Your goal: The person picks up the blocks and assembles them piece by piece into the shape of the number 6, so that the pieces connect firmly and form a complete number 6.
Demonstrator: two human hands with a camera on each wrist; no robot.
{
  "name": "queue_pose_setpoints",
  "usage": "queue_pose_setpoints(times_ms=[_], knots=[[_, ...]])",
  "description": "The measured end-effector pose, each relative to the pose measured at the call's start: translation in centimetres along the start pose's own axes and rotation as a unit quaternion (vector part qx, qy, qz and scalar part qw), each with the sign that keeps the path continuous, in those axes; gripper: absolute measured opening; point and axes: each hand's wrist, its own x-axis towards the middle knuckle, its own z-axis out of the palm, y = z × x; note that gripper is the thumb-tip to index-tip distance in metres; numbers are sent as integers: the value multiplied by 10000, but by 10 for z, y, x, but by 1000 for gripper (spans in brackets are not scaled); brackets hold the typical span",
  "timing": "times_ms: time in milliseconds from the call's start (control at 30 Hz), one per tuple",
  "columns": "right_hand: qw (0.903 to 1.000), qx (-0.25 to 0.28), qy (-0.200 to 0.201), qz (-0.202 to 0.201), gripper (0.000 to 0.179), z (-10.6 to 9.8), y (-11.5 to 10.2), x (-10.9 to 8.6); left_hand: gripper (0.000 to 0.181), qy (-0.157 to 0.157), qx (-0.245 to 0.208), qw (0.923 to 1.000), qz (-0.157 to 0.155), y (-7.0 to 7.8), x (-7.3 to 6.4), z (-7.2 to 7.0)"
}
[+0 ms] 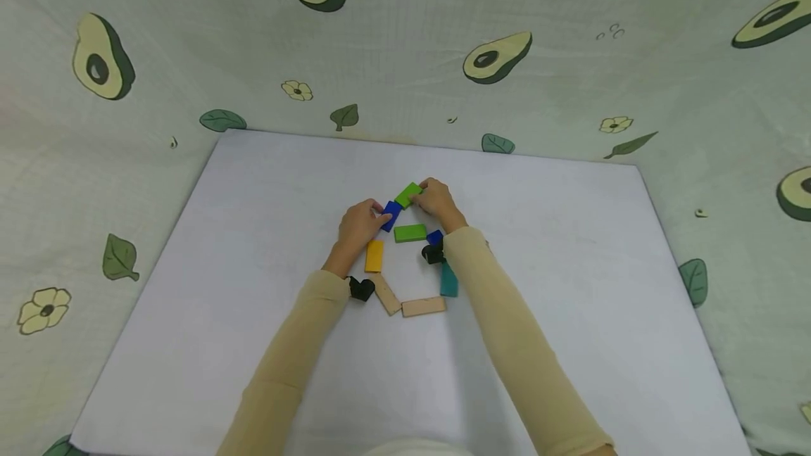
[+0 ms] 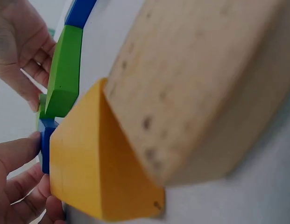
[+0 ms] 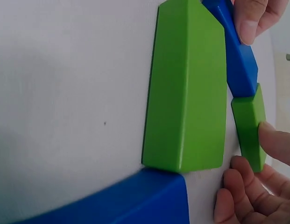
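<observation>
My left hand (image 1: pixel 357 225) pinches a flat blue wooden block (image 1: pixel 392 216) between thumb and fingers. Touching its far end is a green block (image 1: pixel 408 195), which my right hand (image 1: pixel 438 202) holds by the outer end. The right wrist view shows the thumb on the held green block (image 3: pixel 249 133) and the fingers curled beside it. Just nearer lies a second green block (image 1: pixel 410 233), untouched, with another blue block (image 1: pixel 434 238) at its right end, partly hidden by the right wrist camera. A yellow block (image 1: pixel 374 256) lies below the left hand.
Two plain wooden blocks, one slanting (image 1: pixel 386 294) and one lying crosswise (image 1: pixel 424 307), form the near side of a ring with a teal block (image 1: pixel 449 280) on its right. All lie on a white tabletop (image 1: pixel 557 266). Behind hangs an avocado-patterned cloth (image 1: pixel 405 41).
</observation>
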Motion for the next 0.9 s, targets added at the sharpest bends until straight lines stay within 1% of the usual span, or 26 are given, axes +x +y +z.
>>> queue_pose_setpoints(times_ms=[33, 167, 300, 600, 900], knots=[[9999, 67, -76, 55, 48, -3, -6, -8, 35, -7, 4, 10000, -13, -1, 0, 0], [9999, 34, -78, -71, 46, -1, -11, -14, 35, -55, 4, 10000, -69, -5, -2, -2], [9997, -84, -98, -190, 46, 0, -13, -17, 35, -141, -26, 9999, -32, -8, -4, -4], [9991, -254, -217, -261, 48, 2, -15, -19, 35, -239, -278, 9993, -13, -15, -9, -5], [9977, -457, -322, -390, 48, 0, -14, -21, 35, -353, -342, 9988, 2, -16, -8, -7]])
